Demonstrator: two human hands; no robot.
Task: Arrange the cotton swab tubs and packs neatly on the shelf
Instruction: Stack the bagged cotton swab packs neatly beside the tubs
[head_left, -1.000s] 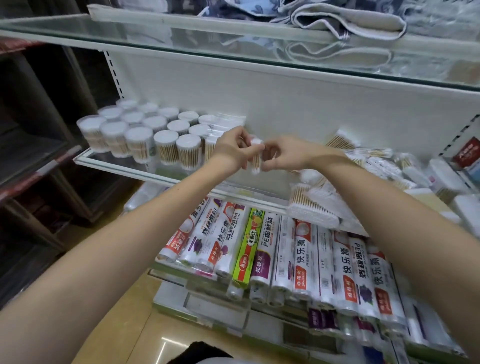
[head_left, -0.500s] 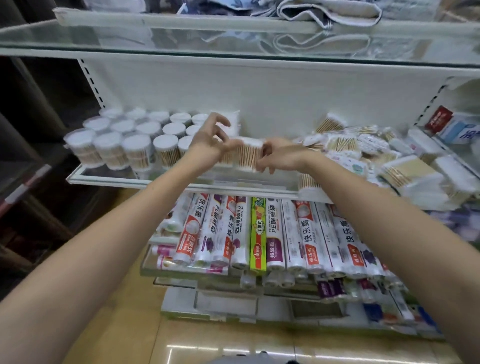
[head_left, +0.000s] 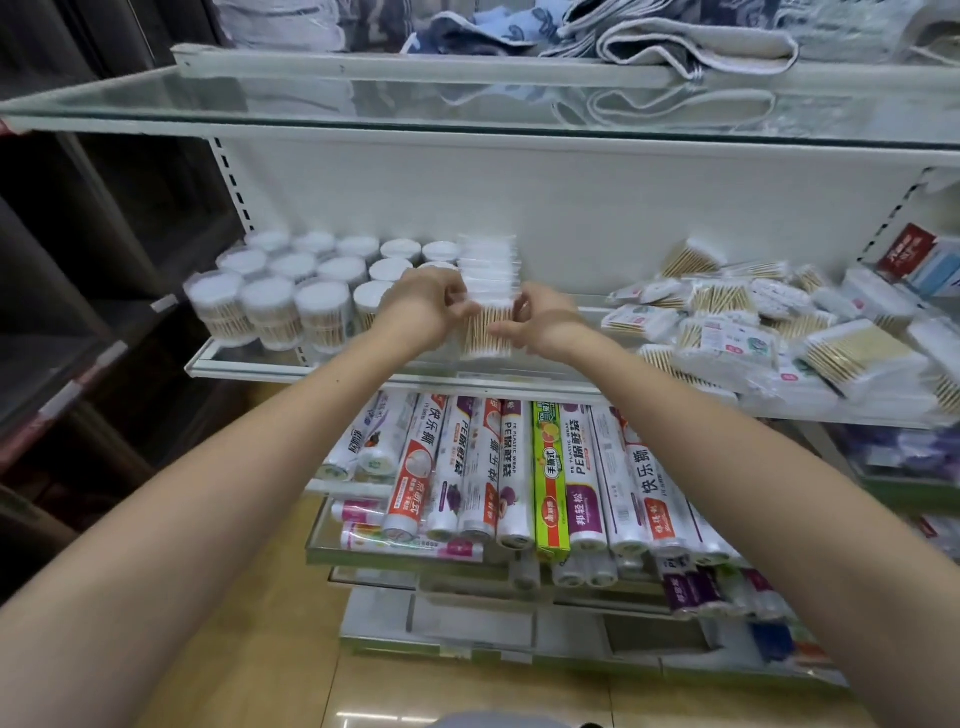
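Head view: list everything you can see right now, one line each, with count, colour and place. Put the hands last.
round swab tubs: about fifteen, clear with white lids, grouped on the left of the glass shelf
upright swab packs: a row, count unclear, clear with white tips, running back from the hands to the shelf's rear panel
loose swab packs: many, white and tan, piled untidily on the shelf's right
plastic wrap rolls: over ten, mostly white, one green box, on the shelf below
folded cloths: several, blue and grey, on the top shelf
boxes: a few, red and blue, far right
left hand: one, fingers gripping the front pack
right hand: one, gripping the same pack
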